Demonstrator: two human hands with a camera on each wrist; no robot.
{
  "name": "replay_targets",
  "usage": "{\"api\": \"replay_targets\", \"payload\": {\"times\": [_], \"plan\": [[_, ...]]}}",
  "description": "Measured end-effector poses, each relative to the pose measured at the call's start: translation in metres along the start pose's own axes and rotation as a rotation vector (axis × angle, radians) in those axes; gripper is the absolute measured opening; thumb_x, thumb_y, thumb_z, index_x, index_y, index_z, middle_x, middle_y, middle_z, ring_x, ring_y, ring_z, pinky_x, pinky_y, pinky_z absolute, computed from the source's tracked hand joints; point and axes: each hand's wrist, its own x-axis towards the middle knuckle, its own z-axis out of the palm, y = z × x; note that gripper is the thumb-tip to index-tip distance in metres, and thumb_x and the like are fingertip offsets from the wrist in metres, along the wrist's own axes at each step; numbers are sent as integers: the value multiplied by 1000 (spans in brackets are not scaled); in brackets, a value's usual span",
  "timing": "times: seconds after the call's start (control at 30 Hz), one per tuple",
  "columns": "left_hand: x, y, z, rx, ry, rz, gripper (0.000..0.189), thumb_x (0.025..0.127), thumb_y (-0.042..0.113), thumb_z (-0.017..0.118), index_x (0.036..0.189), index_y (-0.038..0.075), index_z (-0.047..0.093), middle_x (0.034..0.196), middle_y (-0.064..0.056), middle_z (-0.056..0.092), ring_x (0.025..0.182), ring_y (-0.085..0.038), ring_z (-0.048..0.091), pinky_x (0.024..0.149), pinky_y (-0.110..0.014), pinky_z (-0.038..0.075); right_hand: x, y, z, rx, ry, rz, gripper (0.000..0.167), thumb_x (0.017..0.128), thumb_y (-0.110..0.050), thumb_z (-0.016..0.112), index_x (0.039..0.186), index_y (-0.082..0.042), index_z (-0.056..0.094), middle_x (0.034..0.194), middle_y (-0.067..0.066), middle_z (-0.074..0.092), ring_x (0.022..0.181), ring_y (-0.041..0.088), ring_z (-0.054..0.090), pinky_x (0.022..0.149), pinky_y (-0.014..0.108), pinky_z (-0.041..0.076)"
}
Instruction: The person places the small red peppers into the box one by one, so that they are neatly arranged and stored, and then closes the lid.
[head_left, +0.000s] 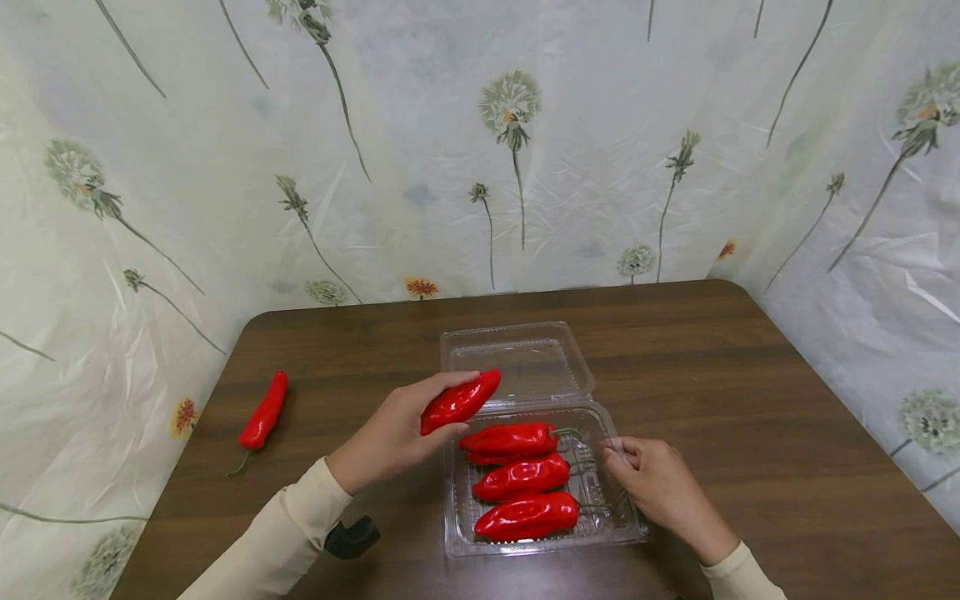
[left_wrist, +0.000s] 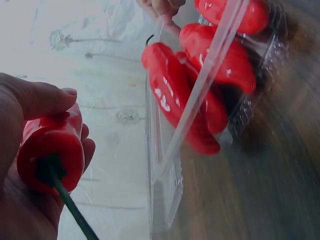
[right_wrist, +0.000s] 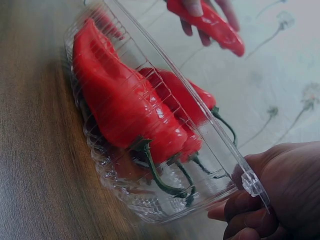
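Note:
My left hand (head_left: pixel 392 433) grips a glossy red pepper (head_left: pixel 461 402) between thumb and fingers, over the far left part of a clear plastic clamshell container (head_left: pixel 459 546). In the left wrist view the held pepper's green stem (left_wrist: pixel 70 205) points toward the camera. Several red peppers (head_left: pixel 527 517) lie side by side in the container's base, stems toward the right. My right hand (head_left: pixel 660 483) pinches the container's right rim between thumb and fingers, as the right wrist view shows close up. The hinged lid (head_left: pixel 517 358) lies folded back, away from me.
Another red pepper (head_left: pixel 264 414) lies alone at the left of the brown wooden table (head_left: pixel 720 367), its stem toward me. A small black object (head_left: pixel 352 538) shows beside my left sleeve. Sheeting with a dandelion print (head_left: pixel 420 150) surrounds the table's far and side edges.

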Motion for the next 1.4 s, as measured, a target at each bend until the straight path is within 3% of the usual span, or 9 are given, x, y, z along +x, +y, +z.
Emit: {"api": "replay_targets", "payload": {"times": [0.2, 0.47, 0.7, 0.87, 1.13, 1.4], "plan": [[9, 8, 16, 4, -76, 38, 68, 86, 10, 80, 146, 20, 50, 137, 3, 61, 112, -14, 62, 87, -23, 56, 0, 0, 0, 1, 2, 1, 24, 94, -18, 64, 112, -8, 77, 98, -1, 77, 76, 7, 58, 71, 28, 50], [17, 17, 39, 35, -196, 79, 70, 88, 11, 78, 149, 20, 47, 140, 2, 59, 121, -14, 60, 95, -23, 52, 0, 1, 0, 12, -6, 6, 26, 94, -17, 65, 114, -6, 76, 101, 5, 77, 78, 7, 61, 70, 27, 51], [22, 19, 55, 106, -276, 168, 70, 88, 13, 78, 150, 18, 45, 140, 0, 60, 122, -12, 61, 100, -23, 49, 0, 2, 0, 21, -8, 9, 25, 94, -17, 65, 113, -6, 77, 99, 3, 77, 74, 8, 58, 67, 25, 47], [23, 17, 63, 161, -294, 187, 70, 88, 15, 79, 150, 17, 45, 140, 1, 60, 120, -11, 62, 99, -24, 50, -1, 2, -1, 25, -16, 5, 26, 94, -17, 64, 114, -4, 76, 102, 6, 77, 77, 8, 60, 68, 25, 49], [21, 14, 69, 178, -332, 142, 73, 88, 19, 80, 151, 19, 44, 141, 1, 59, 119, -12, 61, 96, -23, 52, 1, 2, 1, 32, -7, 4, 25, 93, -14, 64, 113, -4, 76, 101, 5, 77, 76, 7, 59, 68, 24, 49], [21, 12, 69, 150, -301, 189, 72, 89, 17, 79, 151, 15, 42, 141, -2, 59, 120, -10, 61, 101, -22, 48, 0, 1, 1, 31, -14, 12, 26, 94, -16, 64, 114, -3, 76, 102, 7, 77, 76, 9, 60, 66, 25, 48]]}}
